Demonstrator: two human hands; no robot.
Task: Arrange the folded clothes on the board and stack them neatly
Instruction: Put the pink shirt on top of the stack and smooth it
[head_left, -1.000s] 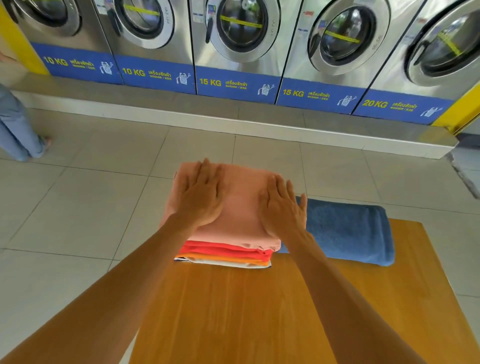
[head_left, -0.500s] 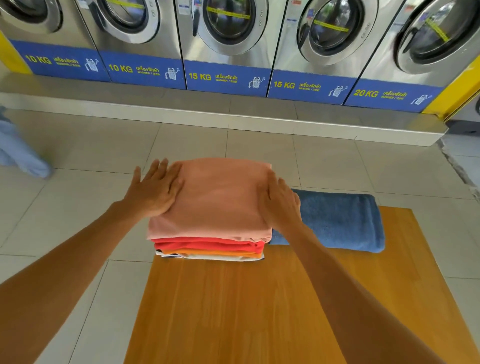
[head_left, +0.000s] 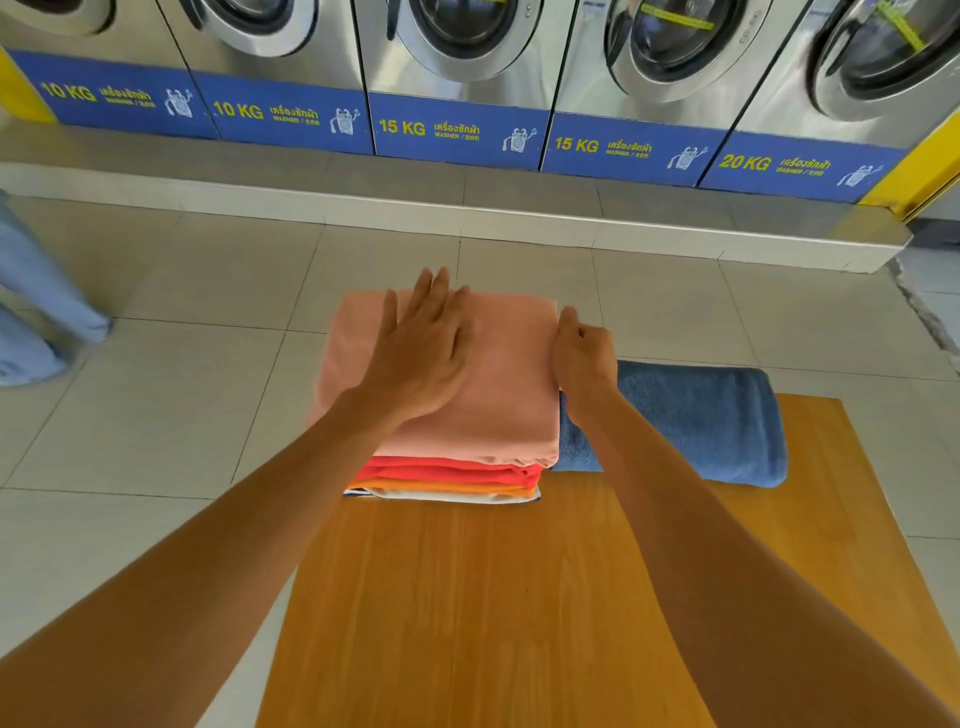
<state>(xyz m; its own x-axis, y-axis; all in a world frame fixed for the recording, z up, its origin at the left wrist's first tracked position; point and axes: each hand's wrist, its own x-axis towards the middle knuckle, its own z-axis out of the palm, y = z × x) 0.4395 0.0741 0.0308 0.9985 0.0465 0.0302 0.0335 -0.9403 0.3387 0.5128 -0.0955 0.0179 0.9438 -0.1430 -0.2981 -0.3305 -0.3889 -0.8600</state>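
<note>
A stack of folded clothes sits at the far left corner of the wooden board (head_left: 519, 613). A peach cloth (head_left: 514, 384) tops it, with red (head_left: 467, 470), orange and white pieces beneath. My left hand (head_left: 421, 358) lies flat on the peach cloth with straight fingers. At the stack's right edge, my right hand (head_left: 584, 358) has its fingers curled against the side of the peach cloth; whether it holds the edge I cannot tell. A folded blue towel (head_left: 696, 421) lies beside the stack on the right, touching it.
A row of steel washing machines (head_left: 467, 78) with blue labels stands on a raised tiled step beyond the board. A person's light-blue trouser legs (head_left: 36, 306) are on the tiled floor at the far left. The board's near half is bare wood.
My left hand has slid from the stack's left edge to the middle of the peach cloth. My right hand has moved to the cloth's right edge and curled its fingers.
</note>
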